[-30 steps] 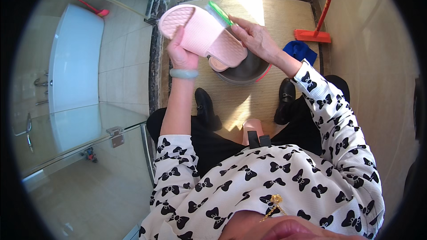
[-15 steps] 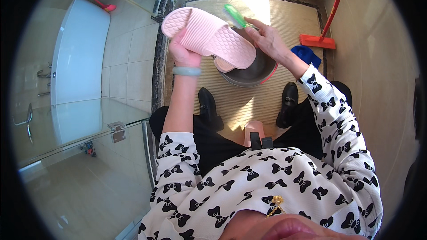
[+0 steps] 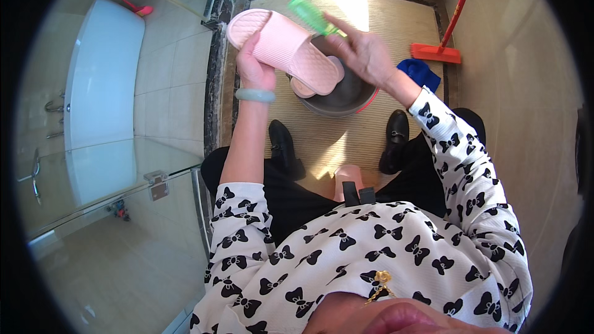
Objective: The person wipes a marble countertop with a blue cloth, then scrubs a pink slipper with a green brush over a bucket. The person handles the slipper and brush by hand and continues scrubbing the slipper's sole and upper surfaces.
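Observation:
My left hand (image 3: 255,69) grips a pink slide slipper (image 3: 284,43) by its strap side, holding it tilted over a grey basin (image 3: 356,96). A green scrubbing brush (image 3: 309,15) is in my right hand (image 3: 366,55), its head just above and beside the slipper's strap. Another pink slipper (image 3: 302,89) shows partly in the basin, mostly hidden beneath the held one. The basin stands on a ribbed floor between my feet and the far wall.
A blue cloth (image 3: 419,75) lies right of the basin, near a red broom (image 3: 436,53) leaning by the right wall. My black shoes (image 3: 395,139) flank the basin's near side. A glass door (image 3: 124,179) and a white bathtub (image 3: 102,80) are at left.
The brush in my right hand has moved left, toward the slipper's strap. The slipper has tilted slightly in my left hand, and the view has shifted a little.

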The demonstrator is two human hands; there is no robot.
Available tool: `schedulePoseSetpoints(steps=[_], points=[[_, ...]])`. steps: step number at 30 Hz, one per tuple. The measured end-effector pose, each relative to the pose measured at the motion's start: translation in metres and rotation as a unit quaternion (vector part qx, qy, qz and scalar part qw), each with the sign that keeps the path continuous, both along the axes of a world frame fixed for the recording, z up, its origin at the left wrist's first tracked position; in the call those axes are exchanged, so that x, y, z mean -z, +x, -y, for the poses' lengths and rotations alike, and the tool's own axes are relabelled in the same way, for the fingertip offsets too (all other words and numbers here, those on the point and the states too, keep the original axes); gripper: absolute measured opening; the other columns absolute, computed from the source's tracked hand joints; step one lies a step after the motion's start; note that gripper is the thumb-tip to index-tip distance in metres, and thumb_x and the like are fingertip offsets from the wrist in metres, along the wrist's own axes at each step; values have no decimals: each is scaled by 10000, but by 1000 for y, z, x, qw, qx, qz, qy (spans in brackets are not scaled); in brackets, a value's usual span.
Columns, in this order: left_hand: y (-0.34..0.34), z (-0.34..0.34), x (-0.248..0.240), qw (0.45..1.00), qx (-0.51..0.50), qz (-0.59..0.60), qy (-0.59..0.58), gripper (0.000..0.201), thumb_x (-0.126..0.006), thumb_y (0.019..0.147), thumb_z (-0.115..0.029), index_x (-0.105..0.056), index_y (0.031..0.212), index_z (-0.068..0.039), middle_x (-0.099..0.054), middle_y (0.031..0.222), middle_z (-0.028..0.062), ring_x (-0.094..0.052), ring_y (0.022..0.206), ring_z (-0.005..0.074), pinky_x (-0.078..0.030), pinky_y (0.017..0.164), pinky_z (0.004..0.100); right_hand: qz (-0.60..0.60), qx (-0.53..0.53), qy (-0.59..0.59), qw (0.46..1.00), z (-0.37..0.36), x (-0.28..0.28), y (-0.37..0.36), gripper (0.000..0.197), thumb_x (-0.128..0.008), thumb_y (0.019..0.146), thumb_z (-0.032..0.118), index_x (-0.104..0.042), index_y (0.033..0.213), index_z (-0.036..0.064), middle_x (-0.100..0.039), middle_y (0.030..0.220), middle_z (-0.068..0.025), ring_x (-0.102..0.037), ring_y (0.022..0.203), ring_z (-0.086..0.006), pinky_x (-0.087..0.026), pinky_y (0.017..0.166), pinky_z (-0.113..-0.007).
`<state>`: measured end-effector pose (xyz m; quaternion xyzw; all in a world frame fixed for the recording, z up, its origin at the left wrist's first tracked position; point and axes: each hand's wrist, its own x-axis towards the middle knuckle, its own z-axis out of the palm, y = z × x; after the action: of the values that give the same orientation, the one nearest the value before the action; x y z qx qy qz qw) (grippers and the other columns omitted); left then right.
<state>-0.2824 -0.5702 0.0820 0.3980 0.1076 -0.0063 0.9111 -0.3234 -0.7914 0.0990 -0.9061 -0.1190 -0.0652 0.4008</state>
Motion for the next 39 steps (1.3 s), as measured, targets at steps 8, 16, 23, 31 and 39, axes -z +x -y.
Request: schedulePoseSetpoints(steps=[8, 16, 23, 31, 39], points=[[-7, 20, -2, 999, 30, -1, -21, 378, -520, 915, -145, -529, 1249, 32, -592, 1239, 156, -580, 1137, 262, -438, 1015, 395, -62, 33, 125, 990, -7, 6, 7, 666, -583, 937, 447, -374, 1441, 66, -672, 766, -124, -648, 644, -201, -513, 603, -337], [-8, 47, 28, 972, 227, -34, 42, 549, -643, 899, -438, -505, 1311, -103, -575, 1281, 84, -539, 1185, 204, -449, 968, 461, -273, 149, 470, 826, 6, 16, 21, 728, -825, 755, 149, -406, 1319, -43, -628, 864, -117, -583, 638, -136, -476, 517, -243], [3, 40, 114, 714, 353, 59, 602, 950, -791, 719, -525, -368, 1429, -58, -502, 1368, 118, -447, 1301, 258, -405, 1032, 469, -219, 242, 525, 786, 23, 23, 34, 517, -785, 762, 41, -471, 1159, -61, -614, 889, -118, -621, 728, -176, -502, 536, -290], [-35, 44, 175, 300, 360, -9, 883, 869, -763, 759, -358, -315, 1478, -165, -94, 1575, 264, -79, 1463, 401, -208, 1077, 650, -327, 217, 516, 761, 10, 13, 22, 165, -694, 879, 100, -530, 880, 108, -438, 633, 76, -372, 502, -8, -266, 425, -172], [-33, 46, 176, 235, 313, 85, 916, 687, -701, 749, -341, -445, 1336, -92, -446, 1342, 222, -319, 1328, 379, -268, 1042, 613, -347, 178, 560, 731, 12, 22, 22, 123, -644, 910, 84, -526, 879, 98, -424, 622, 78, -365, 494, -5, -257, 422, -171]])
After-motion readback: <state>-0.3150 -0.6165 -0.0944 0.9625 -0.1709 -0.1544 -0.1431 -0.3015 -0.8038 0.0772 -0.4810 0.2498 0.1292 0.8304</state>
